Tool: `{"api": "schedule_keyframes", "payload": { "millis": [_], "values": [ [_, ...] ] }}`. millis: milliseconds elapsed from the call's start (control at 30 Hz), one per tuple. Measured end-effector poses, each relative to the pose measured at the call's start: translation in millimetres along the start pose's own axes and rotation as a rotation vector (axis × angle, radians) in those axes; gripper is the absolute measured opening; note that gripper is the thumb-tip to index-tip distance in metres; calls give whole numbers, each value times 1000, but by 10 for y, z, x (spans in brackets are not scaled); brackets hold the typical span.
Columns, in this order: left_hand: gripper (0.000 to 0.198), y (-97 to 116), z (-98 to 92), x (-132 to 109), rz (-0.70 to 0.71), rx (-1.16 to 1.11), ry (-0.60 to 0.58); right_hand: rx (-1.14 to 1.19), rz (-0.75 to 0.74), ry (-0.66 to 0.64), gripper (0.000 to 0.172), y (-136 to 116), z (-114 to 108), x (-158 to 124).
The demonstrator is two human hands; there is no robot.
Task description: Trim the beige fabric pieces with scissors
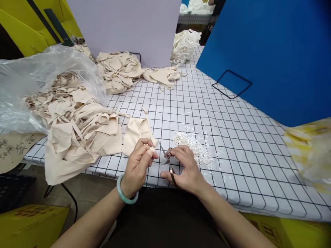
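Note:
My left hand (138, 163), with a green bangle at its wrist, is closed in a pinch on the edge of a beige cloth piece (136, 131). That piece lies on the table beyond the fingers, a thin strap sticking up at its far corner. In my right hand (190, 172) is a pair of scissors (167, 159), fingers and thumb in the handle loops. Its blades are spread and point toward the left hand, apart from the pinched cloth. Just past my right hand lies a heap of small white snippets (195, 146).
Left of me, beige cloth pieces (82, 127) spill from a clear plastic bag (51, 62) and hang over the table edge. More beige cloth (119, 70) lies by a pale lilac panel (129, 27). A blue panel (274, 51) stands right, on the checked table (248, 158).

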State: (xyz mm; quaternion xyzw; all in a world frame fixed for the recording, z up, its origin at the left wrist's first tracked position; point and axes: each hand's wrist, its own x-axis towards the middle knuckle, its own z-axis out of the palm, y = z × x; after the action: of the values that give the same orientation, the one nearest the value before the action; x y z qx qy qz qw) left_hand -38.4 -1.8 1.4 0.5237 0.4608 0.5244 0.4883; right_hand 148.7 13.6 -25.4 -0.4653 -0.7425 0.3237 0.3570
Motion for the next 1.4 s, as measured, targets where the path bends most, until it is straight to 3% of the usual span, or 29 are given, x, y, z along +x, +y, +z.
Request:
{"api": "schedule_keyframes", "payload": {
  "millis": [100, 267, 633, 1233, 1400],
  "values": [
    [33, -41, 105, -37, -27, 37, -76, -163, -83, -16, 38, 20, -107, -112],
    [30, -103, 199, -40, 22, 90, -130, -184, -71, -27, 46, 37, -122, -223],
    [32, -135, 237, -43, 148, 136, -198, -170, -111, 7, 50, 43, -132, -270],
    [29, -175, 261, -70, 173, 240, -241, -175, -72, 1, 46, 52, -142, -300],
    [27, -168, 328, -6, 172, 273, -302, -233, -52, 71, 51, 112, -166, -370]
  ]
}}
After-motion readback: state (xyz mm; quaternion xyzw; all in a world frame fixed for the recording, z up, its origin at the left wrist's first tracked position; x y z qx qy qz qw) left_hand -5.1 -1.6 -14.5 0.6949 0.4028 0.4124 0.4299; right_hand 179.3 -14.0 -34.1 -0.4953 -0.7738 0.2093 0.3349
